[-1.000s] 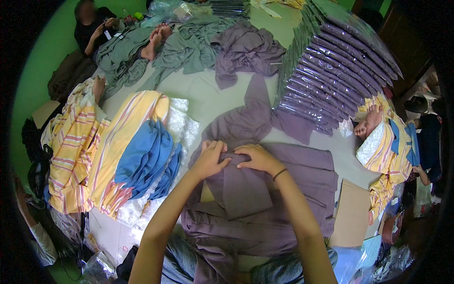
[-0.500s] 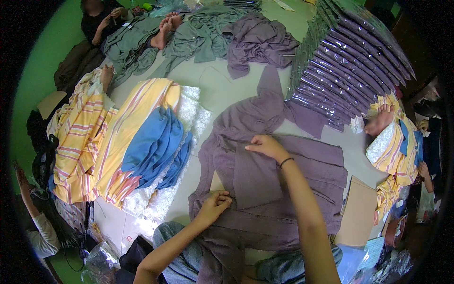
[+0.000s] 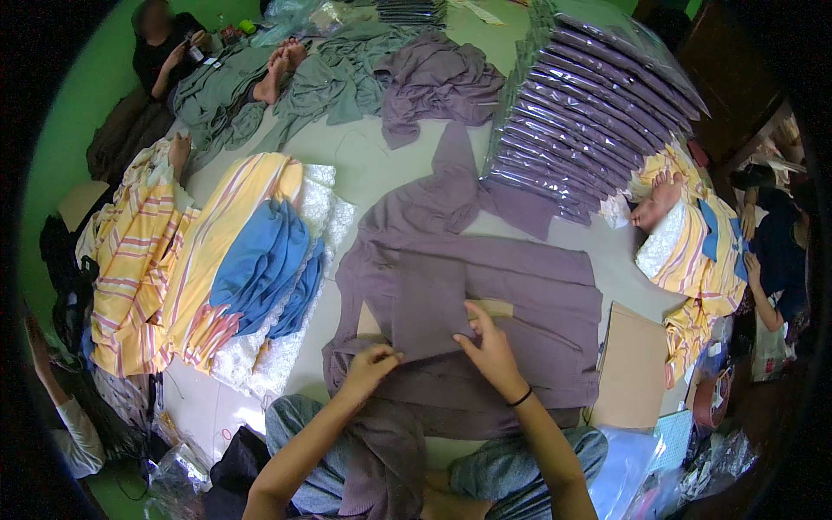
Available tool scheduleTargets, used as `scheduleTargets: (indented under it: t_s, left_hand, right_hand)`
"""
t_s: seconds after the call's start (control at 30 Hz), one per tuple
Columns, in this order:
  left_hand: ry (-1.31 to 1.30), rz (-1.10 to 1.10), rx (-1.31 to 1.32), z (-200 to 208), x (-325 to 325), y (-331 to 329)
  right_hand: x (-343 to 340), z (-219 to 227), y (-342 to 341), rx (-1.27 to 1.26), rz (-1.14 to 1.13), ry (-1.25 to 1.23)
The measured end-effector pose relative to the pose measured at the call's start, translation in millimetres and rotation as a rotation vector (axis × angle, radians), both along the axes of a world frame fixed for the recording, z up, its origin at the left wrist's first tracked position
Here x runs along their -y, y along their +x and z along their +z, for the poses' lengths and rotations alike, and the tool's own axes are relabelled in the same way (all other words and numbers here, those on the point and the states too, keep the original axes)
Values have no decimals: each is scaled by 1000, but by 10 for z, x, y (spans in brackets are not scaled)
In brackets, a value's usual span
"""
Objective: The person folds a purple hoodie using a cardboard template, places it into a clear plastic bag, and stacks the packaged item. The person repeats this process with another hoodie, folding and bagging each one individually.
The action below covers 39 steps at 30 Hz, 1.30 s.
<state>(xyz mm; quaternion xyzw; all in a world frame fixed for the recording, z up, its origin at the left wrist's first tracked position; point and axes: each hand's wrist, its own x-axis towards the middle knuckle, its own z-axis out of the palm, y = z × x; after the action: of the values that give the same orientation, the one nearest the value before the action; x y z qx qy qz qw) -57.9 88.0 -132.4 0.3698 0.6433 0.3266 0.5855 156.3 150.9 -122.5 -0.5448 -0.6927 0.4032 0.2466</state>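
Note:
A dull purple garment (image 3: 537, 286) lies spread over the floor in front of my crossed legs. On it sits a smooth folded flap (image 3: 429, 299) of the same purple cloth. My left hand (image 3: 371, 371) is closed in a pinch on the flap's lower left corner. At the flap's right edge my right hand (image 3: 492, 351) has thumb and forefinger apart, their tips touching the cloth. Tan board (image 3: 371, 322) shows at the flap's left and right sides, partly covered by cloth. Part of the garment drapes down over my lap.
Packed purple garments in clear bags (image 3: 589, 113) stand in a leaning row at far right. Brown cardboard sheets (image 3: 637, 368) lie at right. Yellow striped cloth (image 3: 186, 303) with blue cloth (image 3: 264, 260) covers the left. People sit around; bare feet (image 3: 663, 199) rest at right.
My right hand has moved from the flap's upper part down to its right edge, its fingers now apart. The flap looks narrower, and tan board has come into sight right of it. The view has shifted.

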Motion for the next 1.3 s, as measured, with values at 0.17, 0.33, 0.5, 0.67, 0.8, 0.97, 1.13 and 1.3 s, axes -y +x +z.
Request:
scheduleTargets:
  t_s: [0.17, 0.33, 0.5, 0.67, 0.8, 0.97, 1.13, 1.3]
  left_hand:
    - [116, -141, -547, -8, 47, -135]
    - [538, 76, -918, 100, 53, 200]
    - [731, -467, -616, 34, 14, 902]
    - [829, -1224, -445, -332, 155, 1876]
    - [1085, -1130, -593, -557, 179, 2462]
    - [920, -1054, -560, -616, 74, 2843]
    - [551, -698, 91, -344, 66, 2574]
    - [257, -96, 495, -11, 441, 1708]
  right_hand:
    - [60, -73, 6, 25, 161, -21]
    - [-169, -150, 583, -6, 109, 65]
    - [-723, -261, 1576, 475, -135, 460]
    - [-965, -450, 2158, 634, -181, 239]
    - [-962, -509, 2345, 626, -230, 136]
    - [-935, -268, 2396, 314, -293, 60]
    - [-1007, 323, 2136, 85, -301, 17]
    - [-1261, 665, 1110, -38, 15, 212]
